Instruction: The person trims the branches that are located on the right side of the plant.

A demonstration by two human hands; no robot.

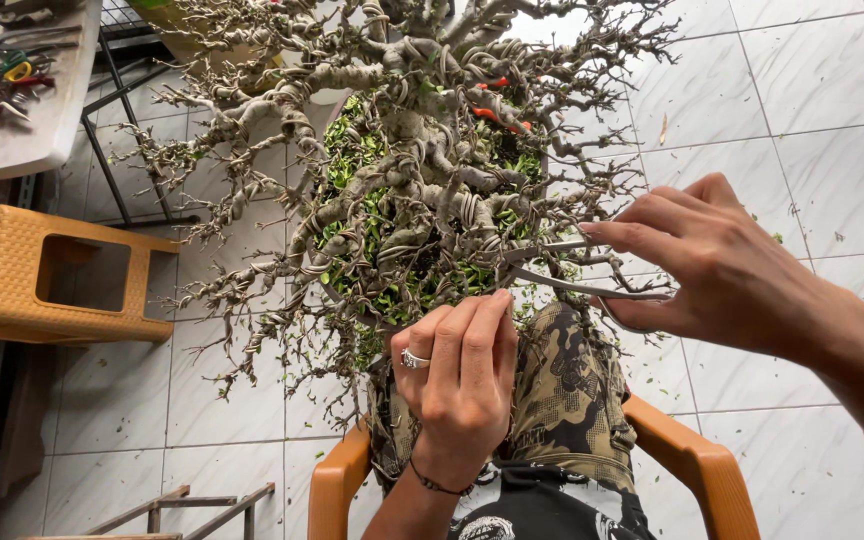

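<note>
Fingers of the right hand [722, 265] grasp shears [577, 270]; left hand [462, 380] pinches a bonsai [422, 170] twig above white tiles [812, 120].

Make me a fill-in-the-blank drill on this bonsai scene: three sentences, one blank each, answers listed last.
1. The right hand holds a pair of thin ____ at the bonsai tree.
2. A ring sits on a finger of the ____ hand.
3. The branches of the tree are wrapped in coils of ____.

Missing words: scissors; left; wire
</note>
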